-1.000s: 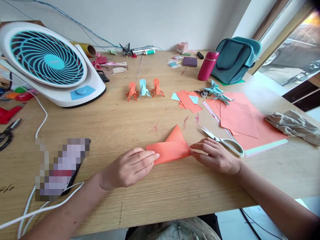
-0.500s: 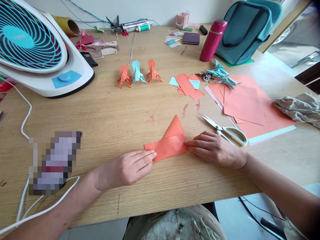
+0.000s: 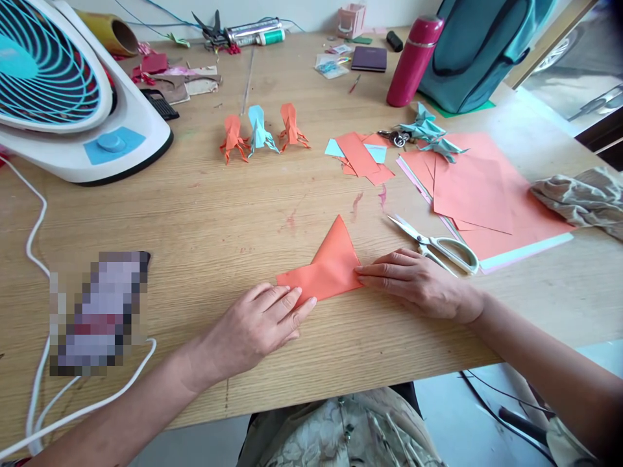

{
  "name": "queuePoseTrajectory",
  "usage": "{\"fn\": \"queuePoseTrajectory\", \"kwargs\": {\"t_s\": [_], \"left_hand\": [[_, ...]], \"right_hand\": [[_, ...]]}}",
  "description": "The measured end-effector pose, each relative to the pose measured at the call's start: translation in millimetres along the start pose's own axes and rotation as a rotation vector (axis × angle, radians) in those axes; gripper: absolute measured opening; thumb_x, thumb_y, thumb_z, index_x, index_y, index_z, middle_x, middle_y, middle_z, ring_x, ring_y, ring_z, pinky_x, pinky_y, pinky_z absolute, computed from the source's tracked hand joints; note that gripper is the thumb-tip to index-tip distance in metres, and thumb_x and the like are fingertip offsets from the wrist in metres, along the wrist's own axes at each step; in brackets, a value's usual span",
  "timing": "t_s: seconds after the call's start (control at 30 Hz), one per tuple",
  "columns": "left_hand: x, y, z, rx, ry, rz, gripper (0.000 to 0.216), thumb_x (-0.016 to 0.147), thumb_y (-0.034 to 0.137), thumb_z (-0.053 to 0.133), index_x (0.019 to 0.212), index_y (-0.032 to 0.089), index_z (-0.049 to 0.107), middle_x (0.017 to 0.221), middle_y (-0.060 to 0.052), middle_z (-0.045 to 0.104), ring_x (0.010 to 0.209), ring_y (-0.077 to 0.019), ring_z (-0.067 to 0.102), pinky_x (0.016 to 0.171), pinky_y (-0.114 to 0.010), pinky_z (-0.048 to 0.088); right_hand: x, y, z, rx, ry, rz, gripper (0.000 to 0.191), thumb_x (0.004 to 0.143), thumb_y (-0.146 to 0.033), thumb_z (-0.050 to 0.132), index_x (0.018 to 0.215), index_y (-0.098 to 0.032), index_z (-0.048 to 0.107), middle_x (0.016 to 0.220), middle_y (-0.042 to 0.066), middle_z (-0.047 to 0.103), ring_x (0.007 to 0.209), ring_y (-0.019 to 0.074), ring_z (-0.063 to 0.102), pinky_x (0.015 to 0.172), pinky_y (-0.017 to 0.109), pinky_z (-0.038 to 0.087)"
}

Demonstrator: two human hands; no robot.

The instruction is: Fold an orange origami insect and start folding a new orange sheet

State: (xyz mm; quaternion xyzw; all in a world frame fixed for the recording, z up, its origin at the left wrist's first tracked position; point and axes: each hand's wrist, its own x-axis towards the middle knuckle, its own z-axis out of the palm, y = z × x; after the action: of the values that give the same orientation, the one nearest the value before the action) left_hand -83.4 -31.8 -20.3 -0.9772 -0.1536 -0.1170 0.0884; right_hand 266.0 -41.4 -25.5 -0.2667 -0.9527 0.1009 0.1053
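Observation:
A folded sheet of orange origami paper [image 3: 331, 259] lies on the wooden table in front of me, one pointed corner facing away. My left hand [image 3: 265, 318] rests on its lower left part, fingers stretched and slightly apart, pressing the paper down. At the right edge, my right hand [image 3: 413, 283] has its fingers closed together on the paper's corner; its thumb is hidden. Just beyond that hand lie scissors [image 3: 433, 246] with white handles, blades partly apart and pointing up and left.
Three folded paper figures [image 3: 263, 133] stand farther back. Paper strips [image 3: 360, 159] and a stack of orange sheets [image 3: 487, 194] lie to the right, near a pink bottle [image 3: 415, 61] and teal bag [image 3: 479, 58]. At left are a fan [image 3: 117, 143], a blurred phone [image 3: 100, 314] and white cable.
My left hand has shifted right onto the paper, its fingers now more spread. My right hand keeps its hold on the right edge. The whole view has moved slightly.

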Motion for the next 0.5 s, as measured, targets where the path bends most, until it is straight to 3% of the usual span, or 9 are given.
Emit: {"fn": "queuePoseTrajectory", "kwargs": {"t_s": [0.13, 0.3, 0.5], "left_hand": [[4, 0, 0, -0.082, -0.011, -0.025, 0.034, 0.097, 0.028, 0.054, 0.127, 0.013, 0.060, 0.113, -0.013, 0.069, 0.101, -0.0270, 0.065, 0.091, -0.045, 0.052], [9, 2, 3, -0.134, 0.009, -0.012, 0.034, 0.099, 0.029, 0.049, 0.125, 0.009, 0.058, 0.123, -0.016, 0.065, 0.113, -0.0267, 0.061, 0.096, -0.040, 0.053], [19, 5, 2, -0.010, -0.122, -0.021, 0.056, 0.094, 0.041, 0.060, 0.145, 0.021, 0.046, 0.144, -0.010, 0.056, 0.113, -0.0300, 0.059, 0.092, -0.044, 0.053]], "right_hand": [[2, 2, -6, 0.058, 0.012, 0.006, 0.043, 0.099, -0.012, 0.035, 0.135, -0.012, 0.058, 0.138, 0.017, 0.062, 0.117, 0.0258, 0.059, 0.095, 0.045, 0.049], [1, 3, -12, 0.048, -0.032, -0.009, 0.045, 0.098, -0.009, 0.032, 0.134, -0.012, 0.059, 0.141, 0.016, 0.059, 0.121, 0.0262, 0.058, 0.096, 0.046, 0.049], [-3, -1, -12, 0.004, -0.024, -0.010, 0.051, 0.095, -0.007, 0.031, 0.141, -0.014, 0.053, 0.141, 0.015, 0.060, 0.126, 0.0254, 0.057, 0.095, 0.047, 0.051]]}}
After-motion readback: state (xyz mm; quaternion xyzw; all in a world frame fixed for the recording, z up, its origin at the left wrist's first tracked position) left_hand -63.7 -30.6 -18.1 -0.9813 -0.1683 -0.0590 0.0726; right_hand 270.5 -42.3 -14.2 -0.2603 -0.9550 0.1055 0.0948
